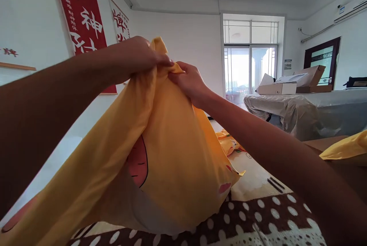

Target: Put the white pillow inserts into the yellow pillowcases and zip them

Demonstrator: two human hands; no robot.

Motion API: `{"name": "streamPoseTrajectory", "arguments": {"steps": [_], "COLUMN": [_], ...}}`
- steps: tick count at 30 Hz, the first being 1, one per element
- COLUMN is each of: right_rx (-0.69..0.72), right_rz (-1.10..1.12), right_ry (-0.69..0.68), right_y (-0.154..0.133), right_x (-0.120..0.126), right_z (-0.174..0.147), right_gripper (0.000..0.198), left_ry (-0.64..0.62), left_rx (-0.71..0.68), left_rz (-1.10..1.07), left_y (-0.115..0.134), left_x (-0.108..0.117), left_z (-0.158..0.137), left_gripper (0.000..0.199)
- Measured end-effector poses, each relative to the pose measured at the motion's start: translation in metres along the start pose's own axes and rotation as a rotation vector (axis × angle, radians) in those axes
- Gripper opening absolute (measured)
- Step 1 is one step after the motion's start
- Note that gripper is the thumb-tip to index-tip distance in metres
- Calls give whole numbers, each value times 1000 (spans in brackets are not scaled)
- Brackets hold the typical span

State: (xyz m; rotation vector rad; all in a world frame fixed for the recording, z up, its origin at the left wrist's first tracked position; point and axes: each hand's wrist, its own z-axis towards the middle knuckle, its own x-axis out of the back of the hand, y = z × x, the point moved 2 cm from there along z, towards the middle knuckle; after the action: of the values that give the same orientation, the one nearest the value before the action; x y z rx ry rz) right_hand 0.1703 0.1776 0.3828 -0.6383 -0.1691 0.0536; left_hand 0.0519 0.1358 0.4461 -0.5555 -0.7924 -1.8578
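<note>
A yellow pillowcase (177, 135) with a printed pink carrot shape hangs in front of me in the head view. My left hand (145, 56) is closed round its gathered top edge. Just to the right, my right hand (190, 79) pinches the same cloth, and the two hands nearly touch. The fabric drapes down in folds, and one long fold runs to the lower left. Its lower part rests on or just above a brown polka-dot cloth (249, 215); I cannot tell which. Whether anything is inside the pillowcase is hidden.
More yellow printed fabric (229, 142) lies beyond on the pale patterned surface, near two dark strips (275, 184). A yellow cloth piece (348, 148) sits at the right edge by a cardboard box. Behind stands a plastic-covered table (318, 104) with open boxes (276, 88).
</note>
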Motion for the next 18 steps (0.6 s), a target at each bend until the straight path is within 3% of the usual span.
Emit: {"name": "streamPoseTrajectory", "arguments": {"steps": [4, 8, 13, 18], "right_rx": [25, 74, 50, -59], "right_rz": [-130, -194, -297, -585], "right_ry": [101, 104, 31, -93], "right_y": [6, 5, 20, 54], "right_x": [-7, -11, -15, -6], "right_z": [3, 3, -18, -85], "right_gripper": [20, 21, 27, 27], "left_ry": [-114, -269, -187, -83], "left_rx": [79, 179, 309, 351], "left_rz": [173, -113, -306, -310], "left_y": [-7, -16, -23, -43], "left_x": [13, 11, -2, -7], "left_z": [4, 2, 1, 8], "left_gripper": [45, 28, 19, 42]}}
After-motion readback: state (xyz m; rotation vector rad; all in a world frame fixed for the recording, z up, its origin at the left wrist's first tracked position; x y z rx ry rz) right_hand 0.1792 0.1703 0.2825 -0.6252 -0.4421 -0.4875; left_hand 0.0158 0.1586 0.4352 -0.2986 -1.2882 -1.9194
